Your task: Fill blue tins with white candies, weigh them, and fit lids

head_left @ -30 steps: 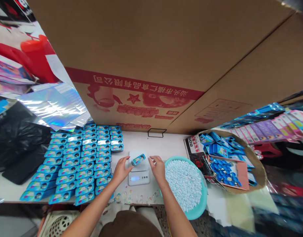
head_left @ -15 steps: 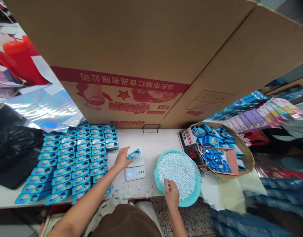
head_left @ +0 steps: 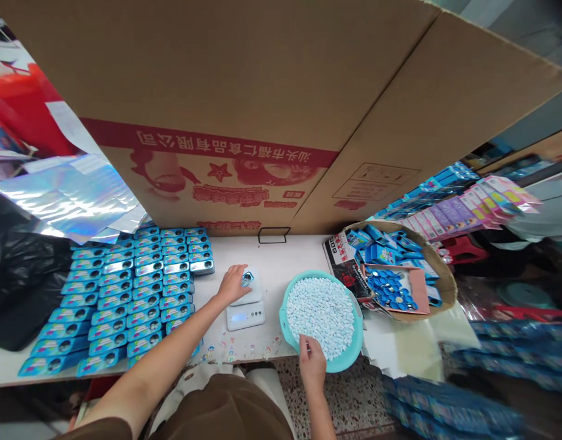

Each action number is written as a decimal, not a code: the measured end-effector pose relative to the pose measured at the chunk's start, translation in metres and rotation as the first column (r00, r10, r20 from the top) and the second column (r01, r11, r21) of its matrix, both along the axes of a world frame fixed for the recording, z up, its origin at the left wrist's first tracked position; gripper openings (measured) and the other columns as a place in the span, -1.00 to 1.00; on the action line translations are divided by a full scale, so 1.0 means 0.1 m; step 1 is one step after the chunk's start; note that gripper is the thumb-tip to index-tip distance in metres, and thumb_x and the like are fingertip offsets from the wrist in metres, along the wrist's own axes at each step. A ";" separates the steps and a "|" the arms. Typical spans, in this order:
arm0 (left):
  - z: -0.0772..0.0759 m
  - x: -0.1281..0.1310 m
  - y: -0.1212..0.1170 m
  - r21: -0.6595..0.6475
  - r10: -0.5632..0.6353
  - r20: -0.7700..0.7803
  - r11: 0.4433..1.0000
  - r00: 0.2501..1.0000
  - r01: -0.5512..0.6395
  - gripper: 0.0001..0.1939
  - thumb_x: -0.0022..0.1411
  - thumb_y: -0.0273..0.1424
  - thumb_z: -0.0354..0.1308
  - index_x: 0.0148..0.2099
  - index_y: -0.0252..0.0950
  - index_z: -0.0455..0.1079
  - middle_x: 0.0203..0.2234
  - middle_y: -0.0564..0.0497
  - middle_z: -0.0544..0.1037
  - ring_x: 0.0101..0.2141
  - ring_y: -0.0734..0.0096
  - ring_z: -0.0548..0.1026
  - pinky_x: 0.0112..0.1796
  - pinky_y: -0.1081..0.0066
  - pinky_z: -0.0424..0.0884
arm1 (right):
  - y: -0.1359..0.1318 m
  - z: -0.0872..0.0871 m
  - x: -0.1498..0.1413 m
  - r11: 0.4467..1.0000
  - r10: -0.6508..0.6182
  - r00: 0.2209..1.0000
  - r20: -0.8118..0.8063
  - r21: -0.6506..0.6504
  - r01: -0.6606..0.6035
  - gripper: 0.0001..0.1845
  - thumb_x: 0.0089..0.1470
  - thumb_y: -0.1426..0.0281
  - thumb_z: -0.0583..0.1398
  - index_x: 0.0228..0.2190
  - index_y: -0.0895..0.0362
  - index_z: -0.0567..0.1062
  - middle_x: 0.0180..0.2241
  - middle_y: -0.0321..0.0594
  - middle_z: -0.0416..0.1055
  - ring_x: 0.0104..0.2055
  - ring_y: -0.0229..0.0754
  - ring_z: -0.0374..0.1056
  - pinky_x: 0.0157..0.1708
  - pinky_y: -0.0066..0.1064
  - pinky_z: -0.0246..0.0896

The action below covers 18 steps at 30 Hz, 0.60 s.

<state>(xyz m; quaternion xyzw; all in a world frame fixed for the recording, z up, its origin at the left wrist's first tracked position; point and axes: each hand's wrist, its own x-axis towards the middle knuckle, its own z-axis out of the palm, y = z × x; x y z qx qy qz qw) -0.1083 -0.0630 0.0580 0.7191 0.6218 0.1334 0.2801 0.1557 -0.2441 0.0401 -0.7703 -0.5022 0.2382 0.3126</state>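
Note:
On the left, my left hand (head_left: 231,285) has its thumb and fingers around a small blue tin (head_left: 248,279) with a dark round window, and covers part of it. The tin is at the upper part of a white digital scale (head_left: 247,315) with a lit display. My right hand (head_left: 313,362) is over the near left side of a turquoise basin (head_left: 358,345) full of small pale-blue and white pellets (head_left: 321,315). Its fingers are curled together, and whatever they may hold is hidden. Rows of similar blue tins (head_left: 143,304) stand to the left.
A tall cardboard box (head_left: 226,73) walls off the back of the white table (head_left: 272,260). At right, an open carton (head_left: 451,293) holds blue packs and round blue caps (head_left: 391,288). Small clear beads (head_left: 226,351) lie along the front edge. A black bag (head_left: 22,269) sits far left.
The view has shifted slightly to the right. My left hand has turned and now covers more of the tin at the scale. My right hand stays at the basin's near side, fingers still curled.

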 end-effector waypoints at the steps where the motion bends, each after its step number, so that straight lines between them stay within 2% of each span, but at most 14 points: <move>1: -0.01 0.00 -0.01 0.003 -0.001 -0.008 1.000 1.000 0.001 -0.28 -0.11 -0.35 0.29 0.13 -0.33 0.18 0.02 -0.18 0.34 0.07 0.07 0.24 0.04 0.18 0.22 | -0.02 0.00 0.01 1.000 0.001 1.000 0.000 -0.004 -0.001 -0.48 0.10 0.01 -0.03 -0.42 0.14 0.50 -0.36 -0.09 0.48 -0.29 -0.12 0.36 -0.21 -0.33 0.19; 6: -0.04 -0.03 -0.06 0.023 0.015 -0.017 1.000 1.000 -0.015 -0.28 -0.12 -0.35 0.30 0.12 -0.28 0.18 0.01 -0.15 0.34 0.07 0.07 0.23 0.03 0.17 0.22 | -0.09 0.01 0.04 1.000 0.008 1.000 0.005 -0.013 -0.008 -0.49 0.11 0.02 -0.03 -0.42 0.13 0.50 -0.34 -0.08 0.48 -0.28 -0.11 0.36 -0.20 -0.33 0.20; 13: -0.03 -0.07 -0.09 0.031 0.028 -0.072 0.999 0.997 -0.026 -0.31 -0.08 -0.34 0.28 0.12 -0.31 0.18 0.03 -0.18 0.33 0.07 0.08 0.24 0.02 0.20 0.22 | -0.09 0.00 0.05 1.000 0.021 0.999 0.027 0.001 -0.022 -0.46 0.09 -0.02 -0.04 -0.42 0.13 0.50 -0.39 -0.10 0.48 -0.29 -0.10 0.36 -0.24 -0.32 0.21; 18: 0.02 -0.03 -0.14 0.001 -0.003 -0.167 1.000 0.986 0.003 -0.60 0.09 -0.37 0.14 0.01 -0.29 0.28 -0.11 -0.14 0.42 -0.04 0.14 0.34 -0.07 0.24 0.26 | -0.12 -0.01 0.04 0.999 0.034 0.999 0.011 0.000 -0.034 -0.46 0.08 -0.02 -0.04 -0.44 0.12 0.49 -0.39 -0.10 0.48 -0.30 -0.10 0.36 -0.22 -0.30 0.22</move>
